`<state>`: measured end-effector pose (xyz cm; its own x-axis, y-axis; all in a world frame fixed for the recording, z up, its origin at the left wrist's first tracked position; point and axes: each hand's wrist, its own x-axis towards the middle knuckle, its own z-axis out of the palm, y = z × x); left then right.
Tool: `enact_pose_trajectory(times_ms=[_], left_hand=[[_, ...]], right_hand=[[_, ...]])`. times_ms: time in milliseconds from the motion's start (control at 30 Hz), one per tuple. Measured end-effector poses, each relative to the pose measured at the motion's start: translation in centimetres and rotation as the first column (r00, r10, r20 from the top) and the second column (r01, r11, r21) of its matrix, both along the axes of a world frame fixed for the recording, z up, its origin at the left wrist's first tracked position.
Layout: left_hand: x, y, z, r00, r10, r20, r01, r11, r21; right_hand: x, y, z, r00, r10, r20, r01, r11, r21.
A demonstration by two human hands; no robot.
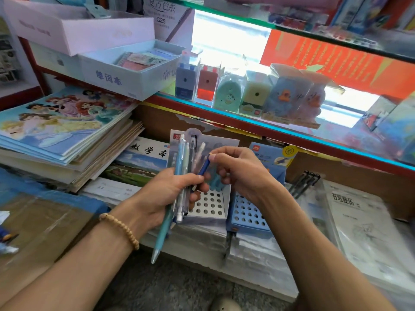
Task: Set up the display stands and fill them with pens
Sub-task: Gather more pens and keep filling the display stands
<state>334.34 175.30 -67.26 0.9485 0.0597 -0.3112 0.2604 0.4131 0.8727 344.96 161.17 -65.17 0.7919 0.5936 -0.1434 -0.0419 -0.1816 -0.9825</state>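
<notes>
Hands met over the stands. Our left hand (pixel 166 196), beaded bracelet (pixel 120 230) at the wrist, curled round a bundle of pens (pixel 183 176), tips pointing near and down. Our right hand (pixel 238 173), palm turned down, pinched a dark blue pen (pixel 204 167) at its upper end, close beside the left fingers. White display stand (pixel 208 205) sat just beyond the hands; blue display stand (pixel 249 215) touched its right side. Three black pens (pixel 304 180) lay farther right.

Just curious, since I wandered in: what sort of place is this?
Most likely a stationery shop: boxed pencil sharpeners lined up on a glass shelf, stacks of exercise books, and pen display stands being filled.
</notes>
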Motion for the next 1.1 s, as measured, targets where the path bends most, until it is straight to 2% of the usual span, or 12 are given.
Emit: enact_pose_trajectory(times_ms=[200, 433, 500, 567, 633, 700, 767, 833, 933, 1100], left_hand=[[0.7, -1.5, 0.2, 0.996, -0.088, -0.011, 0.088, 0.996, -0.014], [1.9, -3.2, -0.1, 0.995, -0.095, -0.009, 0.095, 0.993, 0.072], [2.3, -3.6, 0.0, 0.993, -0.119, -0.019, 0.120, 0.991, 0.053], [2.6, -4.1, -0.1, 0.989, -0.141, -0.034, 0.143, 0.987, 0.067], [2.8, -4.5, -0.4, 0.989, -0.141, -0.051, 0.145, 0.985, 0.092], [3.0, -4.7, -0.7, 0.990, -0.126, -0.065, 0.132, 0.986, 0.101], [3.3, -4.7, -0.9, 0.991, -0.114, -0.071, 0.121, 0.987, 0.103], [3.7, -4.8, -1.0, 0.992, -0.105, -0.072, 0.112, 0.988, 0.106], [4.1, -5.3, -1.0, 0.991, -0.110, -0.073, 0.117, 0.988, 0.104], [4.2, -5.5, -1.0, 0.990, -0.116, -0.076, 0.124, 0.987, 0.106]], right_hand=[[0.8, -2.4, 0.8, 0.980, -0.151, -0.130, 0.174, 0.967, 0.184], [1.1, -4.6, 0.5, 0.992, -0.122, -0.027, 0.124, 0.990, 0.071], [1.7, -5.8, 1.0, 0.983, -0.180, -0.042, 0.183, 0.978, 0.102], [2.9, -7.7, 1.5, 0.948, -0.314, -0.046, 0.318, 0.935, 0.160], [4.0, -9.6, 1.6, 0.883, -0.468, 0.035, 0.458, 0.876, 0.151], [4.9, -11.2, 0.9, 0.792, -0.562, 0.238, 0.570, 0.821, 0.043], [5.5, -12.1, -0.2, 0.696, -0.548, 0.465, 0.647, 0.759, -0.074], [5.8, -12.4, -1.1, 0.654, -0.481, 0.583, 0.674, 0.721, -0.161], [6.3, -12.5, -2.2, 0.636, -0.433, 0.638, 0.686, 0.697, -0.211], [6.6, -12.0, -3.5, 0.671, -0.372, 0.642, 0.659, 0.696, -0.285]])
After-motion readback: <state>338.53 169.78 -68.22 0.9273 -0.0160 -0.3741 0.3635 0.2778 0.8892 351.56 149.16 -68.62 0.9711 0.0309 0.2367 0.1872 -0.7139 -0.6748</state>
